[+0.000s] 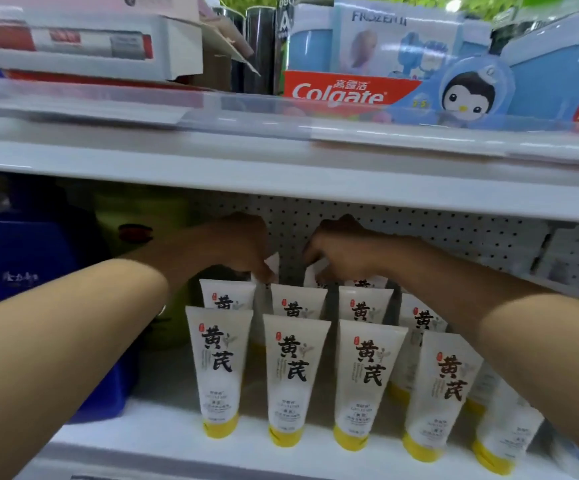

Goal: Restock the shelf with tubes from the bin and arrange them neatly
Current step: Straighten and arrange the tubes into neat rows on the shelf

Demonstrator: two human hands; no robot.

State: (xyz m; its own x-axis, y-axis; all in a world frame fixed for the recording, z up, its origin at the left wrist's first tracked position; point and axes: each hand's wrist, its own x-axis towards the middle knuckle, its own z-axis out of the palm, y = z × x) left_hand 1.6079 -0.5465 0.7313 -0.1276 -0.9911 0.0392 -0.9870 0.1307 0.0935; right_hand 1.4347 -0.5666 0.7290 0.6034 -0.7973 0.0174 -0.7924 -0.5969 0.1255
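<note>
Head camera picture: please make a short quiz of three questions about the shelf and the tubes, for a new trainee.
1. True or false: the front-row tubes stand with their yellow caps down.
2. Where are the left hand and the right hand working?
A. at the front row
B. at the back of the tubes, near the pegboard
C. on the upper shelf
3. Fill in: the red box on the upper shelf reads ____.

Key:
1. True.
2. B. Both hands pinch the tops of rear tubes.
3. Colgate.
</note>
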